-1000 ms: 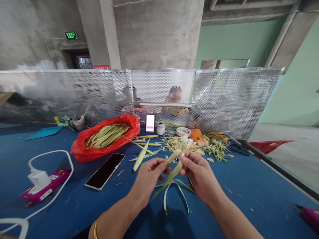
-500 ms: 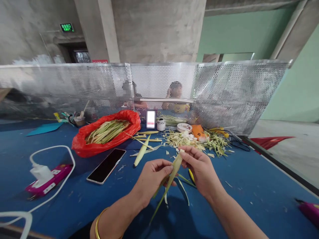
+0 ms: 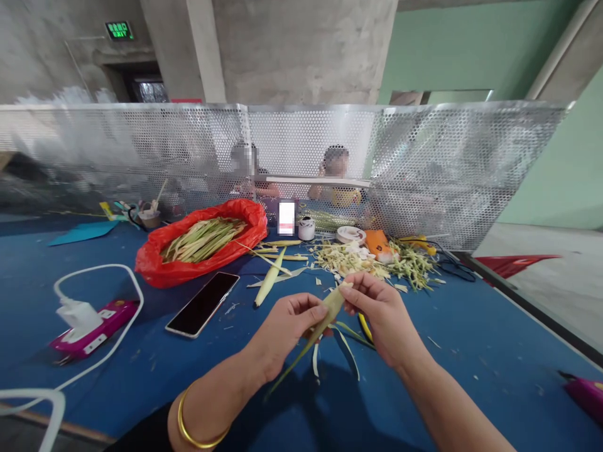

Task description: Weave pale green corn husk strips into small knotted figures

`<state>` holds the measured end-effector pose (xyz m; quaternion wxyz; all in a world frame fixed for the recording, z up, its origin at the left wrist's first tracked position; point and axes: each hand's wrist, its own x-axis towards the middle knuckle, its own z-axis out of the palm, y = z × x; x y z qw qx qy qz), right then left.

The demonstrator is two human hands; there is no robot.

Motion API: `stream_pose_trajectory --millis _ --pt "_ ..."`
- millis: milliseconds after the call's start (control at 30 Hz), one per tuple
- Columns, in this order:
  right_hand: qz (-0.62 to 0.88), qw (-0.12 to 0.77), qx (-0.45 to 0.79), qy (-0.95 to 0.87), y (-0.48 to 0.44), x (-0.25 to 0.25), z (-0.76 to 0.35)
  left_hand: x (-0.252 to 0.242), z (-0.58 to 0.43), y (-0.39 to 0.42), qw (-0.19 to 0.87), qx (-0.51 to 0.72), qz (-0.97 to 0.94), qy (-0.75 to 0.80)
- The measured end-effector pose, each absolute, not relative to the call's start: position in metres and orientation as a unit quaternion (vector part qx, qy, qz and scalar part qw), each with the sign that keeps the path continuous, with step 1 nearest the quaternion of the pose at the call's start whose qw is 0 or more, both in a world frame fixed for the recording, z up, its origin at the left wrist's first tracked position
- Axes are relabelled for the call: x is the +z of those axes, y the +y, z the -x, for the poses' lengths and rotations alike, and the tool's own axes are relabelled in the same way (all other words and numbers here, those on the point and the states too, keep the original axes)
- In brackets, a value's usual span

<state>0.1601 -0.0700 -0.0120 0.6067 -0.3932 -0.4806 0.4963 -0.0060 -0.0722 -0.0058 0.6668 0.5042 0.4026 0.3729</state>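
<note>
Between my hands is a pale green leaf strip [image 3: 330, 310], husk-like, its long thin tail hanging down to the left. My left hand [image 3: 288, 326] pinches it near the middle between thumb and fingers. At its upper end, the fingertips of my right hand [image 3: 384, 314] are closed on it. Below my hands, narrow leaf strips [image 3: 347, 353] curl down; whether they join the held one I cannot tell. A yellow-handled tool [image 3: 365, 328] is partly hidden by my right hand. Ahead of my left hand lies a pale, spindle-shaped leaf roll [image 3: 270, 279] with a dark tip.
Leaf scraps [image 3: 346, 258] and green trimmings [image 3: 414, 270] are heaped beyond my hands. To the left are a red plastic bag [image 3: 157, 271] of leaf strips, a phone [image 3: 203, 306] and a purple power strip [image 3: 101, 333]. A perforated metal screen [image 3: 188, 144] stands behind; people sit beyond it.
The leaf strip has turned slightly, its tail swinging left and looking broader near my fingers. Both hands keep hold of it. The view has tipped down a little.
</note>
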Motion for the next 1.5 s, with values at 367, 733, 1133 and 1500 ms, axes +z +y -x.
stream_pose_trajectory --millis 367,733,1133,1500 --pt "0.436 0.612 0.436 -0.496 -0.073 -0.01 -0.156 0.002 -0.001 -0.065 0.685 0.423 -0.446 0.391" --pt "0.427 0.583 0.43 -0.541 -0.076 -0.008 -0.154 0.002 -0.002 -0.068 0.762 0.361 -0.402 0.356" --pt "0.444 0.582 0.424 -0.533 -0.077 -0.008 -0.153 -0.001 -0.001 -0.067 0.657 0.371 -0.529 0.388" --pt "0.454 0.574 0.452 -0.511 -0.076 -0.01 -0.154 0.001 0.002 -0.056 0.722 0.291 -0.502 0.378"
